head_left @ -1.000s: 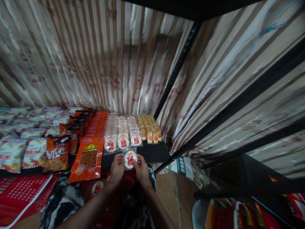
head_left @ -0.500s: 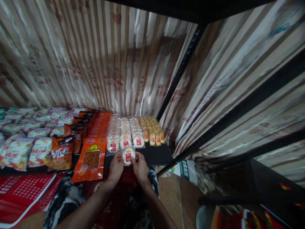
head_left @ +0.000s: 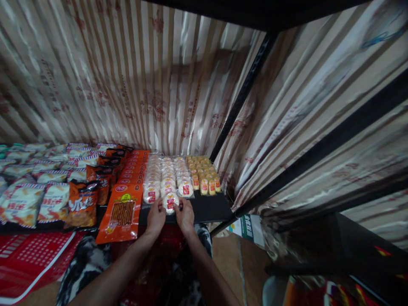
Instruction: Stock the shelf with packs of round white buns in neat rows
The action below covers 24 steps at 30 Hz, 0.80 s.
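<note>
Between my two hands is a round white packaged cake with a red label in clear wrap. My left hand pinches its left edge, and my right hand grips the right edge. The cake is at the front end of the middle row of like packs, overlapping the front pack of that row. On either side run two more rows of the same white cakes, with a front pack at left and one at right.
Small yellow packaged cakes stand at the shelf's right end. Left of the white cakes lie orange packets, a chip bag and white snack bags. Below is a red basket. A black post rises behind the black shelf.
Both hands have moved slightly forward and left with the white cake, which now overlaps the middle row's front pack more. The other goods have not moved.
</note>
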Each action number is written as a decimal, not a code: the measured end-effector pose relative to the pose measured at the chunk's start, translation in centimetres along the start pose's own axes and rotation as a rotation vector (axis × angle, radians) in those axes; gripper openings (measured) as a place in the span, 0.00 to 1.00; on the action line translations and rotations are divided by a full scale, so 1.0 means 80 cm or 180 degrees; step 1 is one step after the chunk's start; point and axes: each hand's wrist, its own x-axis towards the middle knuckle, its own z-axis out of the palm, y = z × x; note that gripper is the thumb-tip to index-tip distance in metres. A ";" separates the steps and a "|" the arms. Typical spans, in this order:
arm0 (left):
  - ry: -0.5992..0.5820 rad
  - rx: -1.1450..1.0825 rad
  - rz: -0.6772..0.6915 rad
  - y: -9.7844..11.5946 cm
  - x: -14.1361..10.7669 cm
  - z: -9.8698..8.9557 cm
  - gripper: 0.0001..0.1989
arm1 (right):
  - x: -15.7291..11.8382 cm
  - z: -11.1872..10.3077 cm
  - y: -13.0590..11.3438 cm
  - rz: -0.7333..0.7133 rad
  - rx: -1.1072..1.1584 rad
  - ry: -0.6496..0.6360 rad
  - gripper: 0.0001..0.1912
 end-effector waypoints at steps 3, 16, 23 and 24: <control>0.0027 0.0085 0.0007 -0.004 0.003 0.002 0.19 | 0.005 0.004 0.000 0.0013 0.0005 -0.0027 0.11; 0.0053 0.0482 0.0242 -0.006 0.004 0.001 0.20 | 0.017 0.014 0.004 -0.0079 -0.0006 -0.0021 0.11; 0.0129 0.0861 0.0512 -0.006 -0.002 0.003 0.20 | 0.012 0.013 -0.002 -0.0184 -0.0312 0.0056 0.12; 0.0137 0.1005 0.0649 -0.006 -0.005 0.002 0.21 | 0.011 0.013 -0.003 -0.0193 -0.0356 0.0083 0.12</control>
